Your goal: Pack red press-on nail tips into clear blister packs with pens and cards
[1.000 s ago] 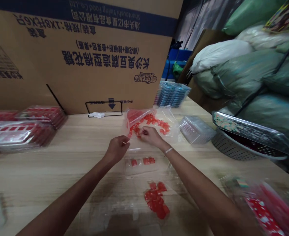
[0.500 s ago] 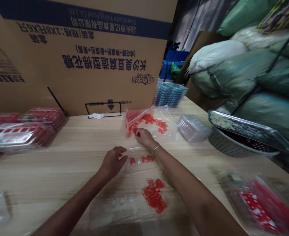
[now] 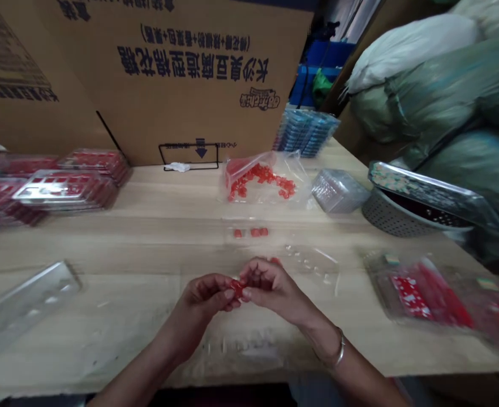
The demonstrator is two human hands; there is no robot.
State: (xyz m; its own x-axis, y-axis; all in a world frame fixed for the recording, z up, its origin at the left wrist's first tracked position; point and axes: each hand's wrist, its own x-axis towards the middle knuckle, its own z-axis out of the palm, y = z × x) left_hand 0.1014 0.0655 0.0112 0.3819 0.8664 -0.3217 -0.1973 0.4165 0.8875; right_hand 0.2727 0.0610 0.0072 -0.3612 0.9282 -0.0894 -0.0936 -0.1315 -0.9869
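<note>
Tabletop (image 3: 160,232) runs from carton (image 3: 190,113) to near edge, surface showing broadly leftward, and over its front half the left hand (image 3: 207,297) and right hand (image 3: 272,287) together pinch a red piece (image 3: 237,288), its direction and long axis indistinguishable

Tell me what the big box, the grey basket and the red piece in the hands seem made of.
Big box: matt brown cardboard, judging by its flat printed face.
Grey basket: probably moulded plastic, given its rows of small holes.
Red piece, between left hand and right hand: slightly shiny, perhaps gel or plastic; blur leaves it open.
</note>
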